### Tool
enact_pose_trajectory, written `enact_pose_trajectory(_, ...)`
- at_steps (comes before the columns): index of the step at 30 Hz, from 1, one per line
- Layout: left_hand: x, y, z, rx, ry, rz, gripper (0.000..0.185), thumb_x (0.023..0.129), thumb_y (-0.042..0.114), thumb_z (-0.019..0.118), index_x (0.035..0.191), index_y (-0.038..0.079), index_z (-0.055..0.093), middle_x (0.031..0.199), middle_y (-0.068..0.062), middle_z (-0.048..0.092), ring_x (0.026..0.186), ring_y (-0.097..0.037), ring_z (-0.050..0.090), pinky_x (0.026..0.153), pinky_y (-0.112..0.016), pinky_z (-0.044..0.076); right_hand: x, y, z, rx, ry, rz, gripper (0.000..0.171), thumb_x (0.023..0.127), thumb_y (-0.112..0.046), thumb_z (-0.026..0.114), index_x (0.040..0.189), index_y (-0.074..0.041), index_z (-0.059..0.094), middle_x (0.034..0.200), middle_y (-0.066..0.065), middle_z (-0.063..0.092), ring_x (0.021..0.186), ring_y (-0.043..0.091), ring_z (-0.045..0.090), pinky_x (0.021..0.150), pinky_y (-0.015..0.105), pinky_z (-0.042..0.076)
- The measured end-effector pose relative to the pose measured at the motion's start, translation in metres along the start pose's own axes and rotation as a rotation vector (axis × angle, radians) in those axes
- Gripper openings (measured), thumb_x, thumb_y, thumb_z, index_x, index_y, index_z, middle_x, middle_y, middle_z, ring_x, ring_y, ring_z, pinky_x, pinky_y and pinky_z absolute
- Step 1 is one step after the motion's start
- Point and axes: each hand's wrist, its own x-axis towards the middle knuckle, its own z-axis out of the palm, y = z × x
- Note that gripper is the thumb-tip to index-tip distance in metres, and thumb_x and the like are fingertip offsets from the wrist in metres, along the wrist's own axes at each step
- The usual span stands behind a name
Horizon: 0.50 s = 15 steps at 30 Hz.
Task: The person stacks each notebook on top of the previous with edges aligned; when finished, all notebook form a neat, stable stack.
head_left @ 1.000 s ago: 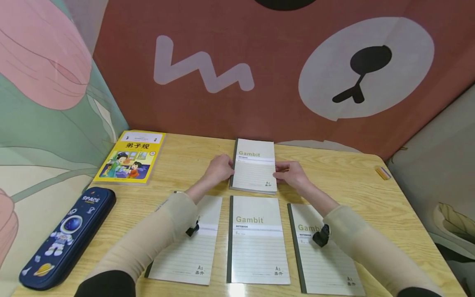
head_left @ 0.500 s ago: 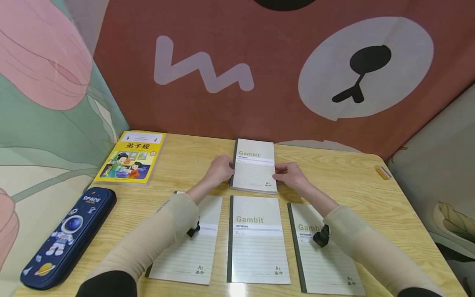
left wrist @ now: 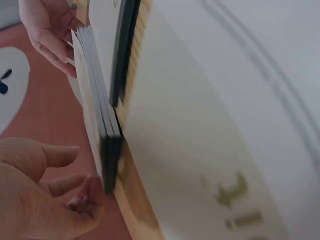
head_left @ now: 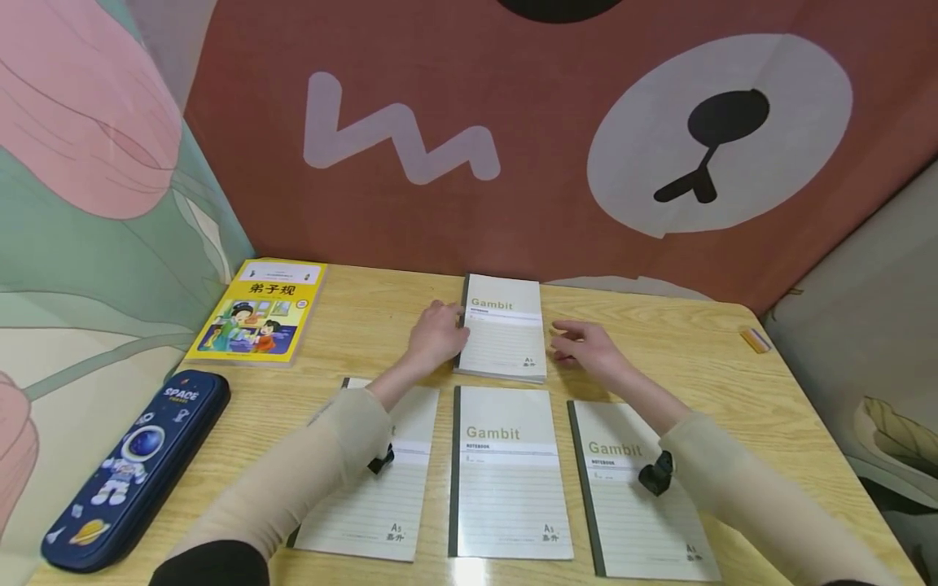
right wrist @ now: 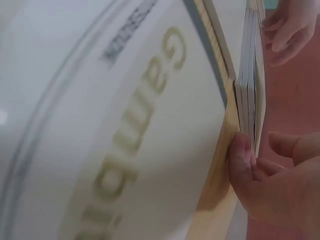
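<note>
Left wrist: stacked notebooks (left wrist: 100, 105), seemingly several; head: cover (head_left: 504, 332).

The top notebook (head_left: 502, 334), the middle notebook (head_left: 509, 496) and the right notebook (head_left: 637, 509) each read "Gambit" in gold, with "NOTEBOOK" in small capitals beneath and "A5 嘉升" low on the cover. The left notebook (head_left: 366, 509) shows "A5 嘉升", most of its brand name hidden. The yellow book (head_left: 252, 321) is titled "弟子规". The case (head_left: 135, 468) says "SPACE", the smaller word beneath too fine to read.
</note>
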Motion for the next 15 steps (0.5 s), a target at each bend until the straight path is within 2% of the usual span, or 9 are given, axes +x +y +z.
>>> enact_pose_trajectory(2, -0.004, 0.006, 0.002, -0.002, 0.028, 0.052, 0.044, 0.101, 0.014, 0.061, 0.143, 0.001, 0.058, 0.132, -0.018, 0.06, 0.111, -0.029, 0.057, 0.088, -0.041, 0.052, -0.007, 0.003, -0.008, -0.013, 0.003, -0.02, 0.055, 0.105, -0.017, 0.056, 0.155, 0.002, 0.041, 0.137, 0.029, 0.058, 0.106, 0.023, 0.069, 0.09, 0.034, 0.062)
enact_pose_trajectory(4, -0.009, 0.013, 0.004, -0.021, 0.029, 0.096, 0.043, 0.1, 0.013, 0.062, 0.142, 0.001, 0.059, 0.123, -0.018, 0.062, 0.107, -0.028, 0.059, 0.089, -0.041, 0.054, -0.014, 0.007, -0.017, -0.021, -0.001, -0.038, 0.054, 0.105, -0.017, 0.056, 0.153, 0.003, 0.043, 0.133, 0.029, 0.06, 0.101, 0.019, 0.07, 0.088, 0.031, 0.063)
enact_pose_trajectory(9, -0.025, 0.035, 0.02, -0.068, -0.045, 0.196, 0.037, 0.101, 0.016, 0.063, 0.136, 0.004, 0.063, 0.1, -0.01, 0.068, 0.089, -0.021, 0.061, 0.078, -0.033, 0.052, -0.032, 0.023, -0.041, -0.031, -0.028, -0.049, 0.052, 0.106, -0.017, 0.055, 0.152, 0.005, 0.043, 0.129, 0.03, 0.061, 0.096, 0.009, 0.07, 0.086, 0.028, 0.062)
enact_pose_trajectory(12, -0.039, 0.048, 0.037, -0.084, -0.088, 0.244, 0.036, 0.101, 0.017, 0.063, 0.136, 0.007, 0.064, 0.102, -0.005, 0.069, 0.09, -0.017, 0.062, 0.08, -0.031, 0.051, -0.045, 0.032, -0.053, -0.048, -0.021, -0.05, 0.053, 0.106, -0.018, 0.056, 0.151, 0.005, 0.044, 0.128, 0.03, 0.063, 0.095, 0.008, 0.07, 0.085, 0.028, 0.062)
enact_pose_trajectory(15, -0.056, 0.061, 0.055, -0.105, -0.115, 0.294, 0.035, 0.101, 0.017, 0.063, 0.135, 0.01, 0.065, 0.107, -0.003, 0.07, 0.094, -0.013, 0.062, 0.084, -0.029, 0.051, -0.06, 0.04, -0.064, -0.12, 0.008, -0.065, 0.052, 0.106, -0.02, 0.058, 0.15, 0.004, 0.047, 0.122, 0.028, 0.067, 0.092, 0.01, 0.071, 0.081, 0.028, 0.063)
